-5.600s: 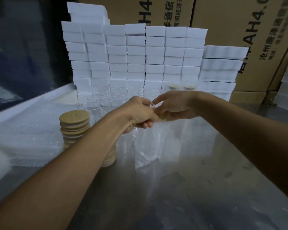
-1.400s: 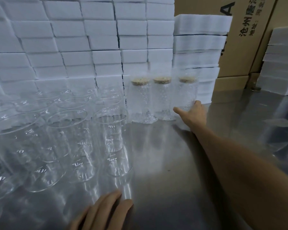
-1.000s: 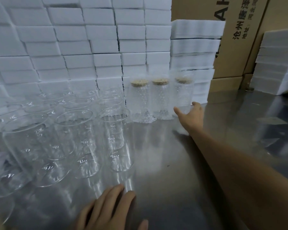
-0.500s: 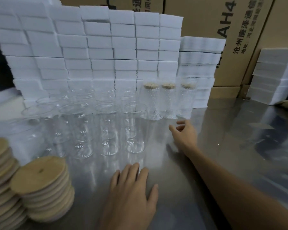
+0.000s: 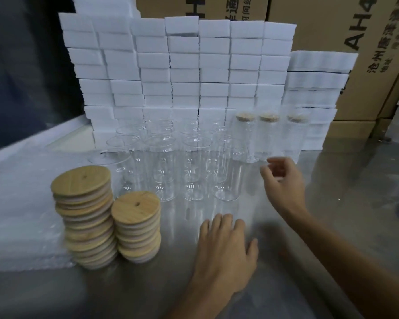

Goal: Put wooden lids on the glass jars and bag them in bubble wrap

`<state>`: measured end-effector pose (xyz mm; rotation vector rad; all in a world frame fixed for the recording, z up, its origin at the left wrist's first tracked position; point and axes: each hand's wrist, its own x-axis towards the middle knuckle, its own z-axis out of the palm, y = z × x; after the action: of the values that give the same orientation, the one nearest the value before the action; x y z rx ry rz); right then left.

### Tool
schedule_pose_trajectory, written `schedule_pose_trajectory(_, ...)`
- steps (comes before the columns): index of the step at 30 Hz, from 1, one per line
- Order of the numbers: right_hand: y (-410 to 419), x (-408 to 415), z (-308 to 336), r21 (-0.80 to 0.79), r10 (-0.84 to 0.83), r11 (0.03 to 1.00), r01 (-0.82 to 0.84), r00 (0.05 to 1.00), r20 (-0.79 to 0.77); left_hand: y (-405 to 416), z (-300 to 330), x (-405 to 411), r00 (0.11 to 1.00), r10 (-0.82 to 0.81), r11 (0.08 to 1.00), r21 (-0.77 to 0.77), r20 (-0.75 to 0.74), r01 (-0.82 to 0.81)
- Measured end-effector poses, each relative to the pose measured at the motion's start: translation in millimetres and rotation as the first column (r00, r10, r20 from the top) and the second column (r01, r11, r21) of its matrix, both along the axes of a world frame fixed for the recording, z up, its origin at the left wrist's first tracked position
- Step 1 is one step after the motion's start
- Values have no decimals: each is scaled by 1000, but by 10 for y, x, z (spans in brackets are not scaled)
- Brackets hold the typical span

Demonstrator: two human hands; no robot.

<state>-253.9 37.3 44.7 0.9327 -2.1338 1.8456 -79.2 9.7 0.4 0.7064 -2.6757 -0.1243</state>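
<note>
Several open glass jars (image 5: 195,166) stand in rows on the steel table (image 5: 332,203). Behind them on the right stand three lidded jars in bubble wrap (image 5: 268,137). Two stacks of round wooden lids (image 5: 83,215) (image 5: 136,226) sit at the left front. My left hand (image 5: 226,252) rests flat on the table in front of the jars, holding nothing. My right hand (image 5: 283,180) hovers just right of the front jar row, fingers loosely curled and empty, a little in front of the wrapped jars.
A pile of bubble-wrap bags (image 5: 16,217) lies at the left, beside the lids. A wall of white boxes (image 5: 177,70) lines the back, with brown cartons (image 5: 355,31) behind and flat white stacks (image 5: 318,88) at the right.
My right hand let go of the third wrapped jar and drew back toward me. My left hand stays flat on the table. The camera pulled back, bringing the lid stacks into view.
</note>
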Motion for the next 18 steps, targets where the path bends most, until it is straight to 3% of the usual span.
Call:
schedule_pose_trajectory(4,-23,523,624,87,275,961,-261,887,-372,-19,37,21,996,-6,996,84,-86,13)
schedule_pose_trajectory(8,-247,1011,1077,382,606,795,-471,642,-469,-51,90,65,977,22,992,123,-211,4)
schedule_pose_trajectory(12,-599,1299,1271,742,769,611,-277,429,-474,-9,119,107,964,-77,997,-9,-255,77)
schedule_pose_trajectory(18,-941,1469,1246,869,859,456,-194,350,-373,2,171,148,942,-137,986,-134,-306,100)
